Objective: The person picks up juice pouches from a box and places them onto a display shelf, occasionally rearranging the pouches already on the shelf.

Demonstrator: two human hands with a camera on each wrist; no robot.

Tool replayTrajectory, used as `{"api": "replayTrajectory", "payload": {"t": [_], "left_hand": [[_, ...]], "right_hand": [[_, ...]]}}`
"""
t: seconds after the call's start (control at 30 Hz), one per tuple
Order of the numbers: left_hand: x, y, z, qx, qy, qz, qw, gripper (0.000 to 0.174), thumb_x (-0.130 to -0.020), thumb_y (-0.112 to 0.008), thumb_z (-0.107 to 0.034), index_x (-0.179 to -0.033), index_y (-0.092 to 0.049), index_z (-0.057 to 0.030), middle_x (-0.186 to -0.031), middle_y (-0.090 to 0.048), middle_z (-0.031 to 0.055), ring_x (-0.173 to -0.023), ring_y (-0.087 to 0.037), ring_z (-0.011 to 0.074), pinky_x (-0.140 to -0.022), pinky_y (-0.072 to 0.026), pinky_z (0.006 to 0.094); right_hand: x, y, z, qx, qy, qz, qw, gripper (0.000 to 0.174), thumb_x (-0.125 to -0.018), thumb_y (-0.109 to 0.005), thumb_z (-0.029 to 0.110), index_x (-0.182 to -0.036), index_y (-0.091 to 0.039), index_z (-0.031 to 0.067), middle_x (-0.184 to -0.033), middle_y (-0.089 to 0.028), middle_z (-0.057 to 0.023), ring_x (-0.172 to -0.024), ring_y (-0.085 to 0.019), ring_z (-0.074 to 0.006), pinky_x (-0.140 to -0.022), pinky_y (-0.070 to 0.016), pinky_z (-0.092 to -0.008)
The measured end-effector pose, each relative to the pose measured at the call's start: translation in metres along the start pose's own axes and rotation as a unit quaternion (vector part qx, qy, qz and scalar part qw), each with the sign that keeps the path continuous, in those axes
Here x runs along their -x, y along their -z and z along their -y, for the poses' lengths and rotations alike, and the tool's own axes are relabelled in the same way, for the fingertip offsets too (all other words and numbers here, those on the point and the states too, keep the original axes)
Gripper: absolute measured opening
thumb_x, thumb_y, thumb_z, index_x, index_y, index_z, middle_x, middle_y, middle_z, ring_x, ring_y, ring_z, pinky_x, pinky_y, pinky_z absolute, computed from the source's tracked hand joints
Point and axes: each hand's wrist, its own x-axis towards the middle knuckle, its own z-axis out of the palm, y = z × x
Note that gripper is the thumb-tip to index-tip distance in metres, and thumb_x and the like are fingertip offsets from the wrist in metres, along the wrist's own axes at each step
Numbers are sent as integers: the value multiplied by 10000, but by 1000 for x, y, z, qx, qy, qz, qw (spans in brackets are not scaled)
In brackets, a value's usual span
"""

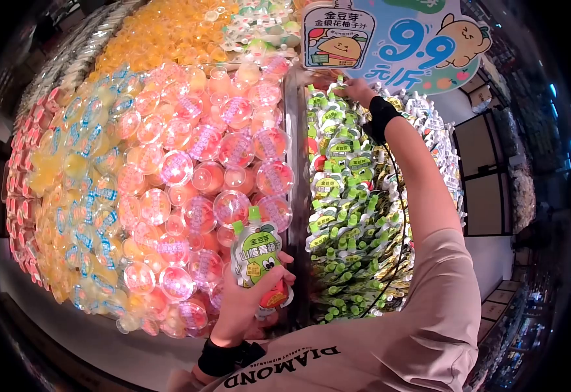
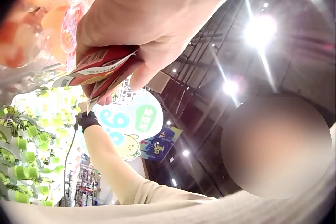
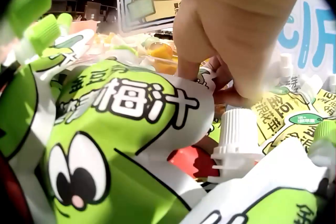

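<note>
Near my body, my left hand (image 1: 241,302) grips green-capped juice pouches (image 1: 263,251), at least two stacked together, with a green cartoon fruit on the front one. Their red bottom ends (image 2: 105,64) stick out of the hand in the left wrist view. My right arm stretches to the far end of a bin of green-capped pouches (image 1: 341,189). There the right hand (image 3: 231,29) points its fingers down among the pouches, just behind a large green-and-white pouch (image 3: 115,145) and beside a white cap (image 3: 239,129). The fingertips are partly hidden, so I cannot tell whether they pinch one.
A dark divider (image 1: 296,163) separates the pouches from piled pink jelly cups (image 1: 200,176) on the left. Beyond those lie yellow cups (image 1: 76,163) with blue labels. A blue price sign (image 1: 396,46) stands over the bin's far end. White-capped pouches (image 1: 439,130) fill the right side.
</note>
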Motion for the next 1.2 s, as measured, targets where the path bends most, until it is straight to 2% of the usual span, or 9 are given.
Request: {"api": "replayTrajectory", "payload": {"t": [0.13, 0.23, 0.37, 0.47, 0.63, 0.77, 0.83, 0.97, 1.2], "left_hand": [[0, -1, 0, 4, 5, 2, 1000, 351, -909, -674, -72, -1221, -528, -4, -1084, -662, 87, -869, -672, 167, -715, -564, 294], [1, -3, 0, -7, 5, 14, 1000, 348, -920, -654, -81, -1229, -518, 4, -1094, -661, 99, -873, -674, 176, -721, -567, 306], [5, 5, -2, 112, 18, 49, 992, 360, -958, -552, -113, -1273, -476, 45, -1162, -634, 175, -918, -677, 235, -752, -582, 353], [0, 11, 3, 210, 32, 101, 972, 428, -959, -494, -126, -1332, -420, 70, -1234, -592, 239, -980, -666, 286, -792, -585, 380], [8, -2, -9, 166, -17, 128, 978, 462, -1021, -471, -184, -1411, -352, 33, -1306, -550, 259, -1098, -635, 344, -895, -570, 443], [13, -11, -11, 212, 11, 123, 969, 430, -1008, -507, -91, -1407, -376, -1, -1281, -580, 207, -1063, -657, 323, -872, -587, 434], [12, -16, -5, 194, 11, 96, 976, 432, -993, -542, -87, -1390, -397, 1, -1260, -593, 197, -1055, -662, 313, -870, -587, 431], [4, -26, 3, 96, -30, 87, 991, 387, -962, -596, -56, -1319, -463, 11, -1176, -636, 168, -1008, -680, 278, -851, -590, 404], [3, -25, 7, 72, -36, 27, 996, 284, -1020, -506, -140, -1232, -475, 47, -1105, -661, 186, -897, -697, 269, -794, -595, 372]], "right_hand": [[2, -1, 2, -44, 92, 114, 988, 205, -789, -772, 163, -929, -733, 19, -815, -677, -44, -736, -581, -150, -674, -467, -323], [18, -2, 13, 210, 145, 76, 964, 201, -821, -634, 77, -982, -735, 12, -847, -700, -80, -768, -600, -160, -682, -470, -333], [22, 8, -14, -93, 70, 219, 969, 340, -809, -606, 134, -1097, -681, -32, -996, -704, -168, -871, -643, -252, -782, -484, -389], [47, 25, 7, 143, 103, 138, 975, 350, -806, -660, 167, -1082, -675, -47, -1002, -705, -185, -906, -656, -243, -792, -492, -356], [85, 68, 23, 225, 241, -2, 944, 341, -756, -719, 206, -1019, -679, -8, -952, -705, -201, -895, -676, -359, -777, -525, -434], [237, 110, 130, -85, 189, 213, 955, 292, -979, -590, 316, -1075, -658, 49, -931, -656, -11, -822, -616, -100, -754, -500, -267], [325, 108, 173, -182, 136, 366, 902, 481, -963, -589, 431, -1191, -583, 7, -1015, -656, -47, -876, -624, -113, -752, -505, -255], [419, 73, 182, -276, 81, 487, 824, 417, -912, -688, 191, -1268, -569, 10, -1145, -659, -39, -990, -591, -86, -857, -485, -261], [399, 81, 181, -297, 48, 337, 892, 288, -927, -687, 184, -1174, -662, 39, -1066, -700, -25, -946, -604, -84, -853, -480, -276]]}}
